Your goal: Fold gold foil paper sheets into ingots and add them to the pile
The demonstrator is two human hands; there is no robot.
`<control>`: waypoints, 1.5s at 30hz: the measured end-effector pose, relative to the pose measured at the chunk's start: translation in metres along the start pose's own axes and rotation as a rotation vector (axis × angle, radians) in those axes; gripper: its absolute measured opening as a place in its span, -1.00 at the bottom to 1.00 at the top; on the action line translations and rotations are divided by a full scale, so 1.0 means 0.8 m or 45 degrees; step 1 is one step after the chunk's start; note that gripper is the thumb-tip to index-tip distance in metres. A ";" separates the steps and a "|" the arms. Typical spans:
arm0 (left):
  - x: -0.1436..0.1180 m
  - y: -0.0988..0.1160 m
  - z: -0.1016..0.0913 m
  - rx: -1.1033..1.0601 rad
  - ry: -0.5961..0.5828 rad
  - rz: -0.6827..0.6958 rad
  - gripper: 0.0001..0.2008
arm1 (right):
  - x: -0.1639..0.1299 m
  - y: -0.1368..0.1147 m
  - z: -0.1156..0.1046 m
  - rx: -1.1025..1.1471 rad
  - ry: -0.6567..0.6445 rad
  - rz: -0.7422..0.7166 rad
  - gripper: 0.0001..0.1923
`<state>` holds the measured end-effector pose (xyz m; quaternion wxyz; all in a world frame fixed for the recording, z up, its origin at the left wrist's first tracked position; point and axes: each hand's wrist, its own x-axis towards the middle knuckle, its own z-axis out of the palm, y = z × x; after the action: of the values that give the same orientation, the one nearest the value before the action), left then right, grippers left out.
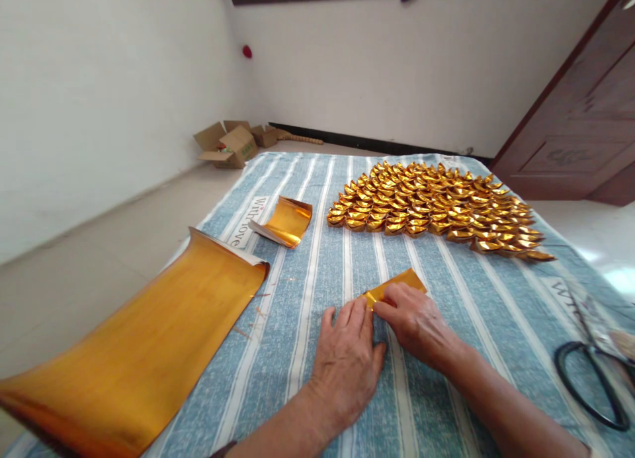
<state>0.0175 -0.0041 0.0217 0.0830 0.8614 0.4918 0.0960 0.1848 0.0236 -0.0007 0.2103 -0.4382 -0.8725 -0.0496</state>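
A piece of gold foil paper (411, 280), folded into a narrow strip, lies on the striped cloth in front of me. My left hand (346, 359) rests flat, its fingers stretched out and the tips at the strip's left end. With curled fingers, my right hand (414, 319) pinches the strip near that same end. Part of the paper is hidden under the fingers. Beyond my hands, many folded gold paper ingots (431, 203) stand packed in rows. To the left are a small curled stack of gold paper (288, 221) and a large gold sheet (149, 339).
A blue-and-white striped cloth (307, 273) covers the table. Black-handled scissors (590, 385) lie at the right edge. Thin scraps (255, 319) lie beside the large sheet. On the floor behind stand open cardboard boxes (233, 145); a brown door (570, 114) is at the right.
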 end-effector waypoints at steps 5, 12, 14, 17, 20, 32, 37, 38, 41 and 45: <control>-0.001 -0.001 -0.001 0.017 -0.016 0.017 -0.58 | 0.003 -0.005 -0.009 -0.073 -0.027 -0.108 -0.78; -0.003 -0.002 0.000 0.059 0.012 0.037 -0.58 | -0.009 -0.012 -0.016 -0.194 -0.168 -0.222 -0.86; -0.004 -0.005 0.001 0.069 0.032 0.047 -0.58 | -0.013 -0.012 -0.015 -0.218 -0.166 -0.221 -0.86; -0.004 -0.009 0.001 0.078 0.052 0.058 -0.60 | -0.018 -0.011 -0.011 -0.201 -0.128 -0.213 -0.84; -0.005 -0.013 0.002 0.083 0.061 0.067 -0.58 | -0.023 -0.010 -0.008 -0.165 -0.070 -0.196 -0.81; -0.009 -0.033 0.001 0.186 0.121 0.038 -0.59 | -0.031 -0.009 -0.003 -0.094 0.010 -0.150 -0.73; -0.009 -0.031 0.001 0.232 0.129 0.008 -0.60 | -0.033 -0.008 -0.001 -0.099 0.003 -0.138 -0.73; -0.009 -0.030 0.001 0.240 0.129 -0.002 -0.59 | -0.033 -0.008 -0.001 -0.101 0.004 -0.138 -0.73; -0.010 -0.029 0.002 0.255 0.143 -0.020 -0.59 | -0.034 -0.008 -0.001 -0.098 0.017 -0.138 -0.75; -0.011 -0.029 0.002 0.257 0.156 -0.025 -0.60 | -0.033 -0.009 -0.002 -0.088 0.013 -0.124 -0.77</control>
<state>-0.0057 0.0000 0.0139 -0.0335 0.8531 0.5115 0.0976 0.1936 -0.0007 -0.0097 0.1968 -0.4018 -0.8896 -0.0920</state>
